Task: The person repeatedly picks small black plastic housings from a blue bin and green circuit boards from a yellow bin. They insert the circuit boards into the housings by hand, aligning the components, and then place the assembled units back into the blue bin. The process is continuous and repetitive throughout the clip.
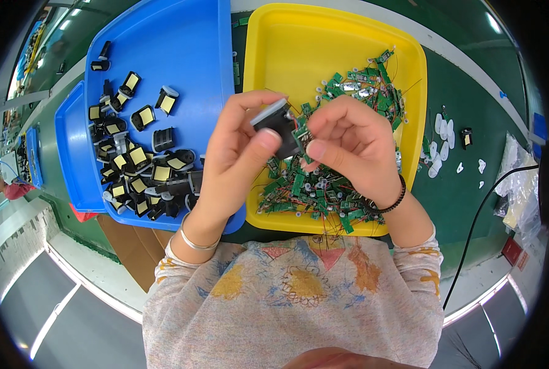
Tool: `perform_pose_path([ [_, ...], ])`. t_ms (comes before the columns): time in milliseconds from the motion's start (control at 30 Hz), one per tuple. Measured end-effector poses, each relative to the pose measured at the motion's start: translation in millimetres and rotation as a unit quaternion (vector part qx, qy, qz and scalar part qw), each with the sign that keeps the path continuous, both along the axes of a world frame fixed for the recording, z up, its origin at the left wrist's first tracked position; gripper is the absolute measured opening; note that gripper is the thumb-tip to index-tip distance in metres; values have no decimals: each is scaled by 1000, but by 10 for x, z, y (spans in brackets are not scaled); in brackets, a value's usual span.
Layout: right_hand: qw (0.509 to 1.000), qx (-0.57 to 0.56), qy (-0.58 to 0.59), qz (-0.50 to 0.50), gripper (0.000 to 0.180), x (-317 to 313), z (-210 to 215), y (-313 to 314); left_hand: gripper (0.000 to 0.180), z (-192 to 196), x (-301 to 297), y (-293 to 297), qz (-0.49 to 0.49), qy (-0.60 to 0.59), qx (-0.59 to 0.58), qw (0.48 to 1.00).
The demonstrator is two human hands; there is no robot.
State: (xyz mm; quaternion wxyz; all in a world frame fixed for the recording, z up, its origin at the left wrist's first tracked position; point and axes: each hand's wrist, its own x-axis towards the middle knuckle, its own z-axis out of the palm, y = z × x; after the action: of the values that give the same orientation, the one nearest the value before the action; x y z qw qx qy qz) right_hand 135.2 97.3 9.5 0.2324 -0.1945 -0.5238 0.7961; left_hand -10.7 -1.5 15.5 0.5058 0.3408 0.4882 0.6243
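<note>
The lower part of the view is filled by a pale, patterned top point(293, 301). Above it, a black housing point(273, 128) with a grey edge is gripped by the fingers of the left hand point(232, 144), the thumb laid across its face. A small green circuit board point(300, 136) is pinched at the housing's right side by the narrowed fingers of the right hand point(360, 138); whether the two pieces are joined cannot be told. Both are held over the yellow tray point(293, 43), in which a tangled heap of wired boards point(317, 190) is partly hidden by the right hand and wrist. The blue tray point(164, 37) is set just beside it on the left, and its lower right part is covered by the left forearm. Black parts with yellow pads point(138, 154) are piled along its left and lower portions. Another blue tray point(71, 147) is partly overlapped by it. To the right, white oval pieces point(444, 129) and a small black part point(466, 138) are scattered on the green surface point(459, 203). Farther right, a clear plastic bag point(517, 184) is seen near a black cable point(477, 212).
</note>
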Motion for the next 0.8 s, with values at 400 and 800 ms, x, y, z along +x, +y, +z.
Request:
perform_pose_path([
  [400, 993, -113, 2, 17, 13, 2, 20, 79, 45, -53, 21, 10, -8, -22, -46, 999],
  [800, 994, -105, 8, 35, 11, 1, -33, 75, 44, -68, 48, 11, 7, 81, -34, 996],
])
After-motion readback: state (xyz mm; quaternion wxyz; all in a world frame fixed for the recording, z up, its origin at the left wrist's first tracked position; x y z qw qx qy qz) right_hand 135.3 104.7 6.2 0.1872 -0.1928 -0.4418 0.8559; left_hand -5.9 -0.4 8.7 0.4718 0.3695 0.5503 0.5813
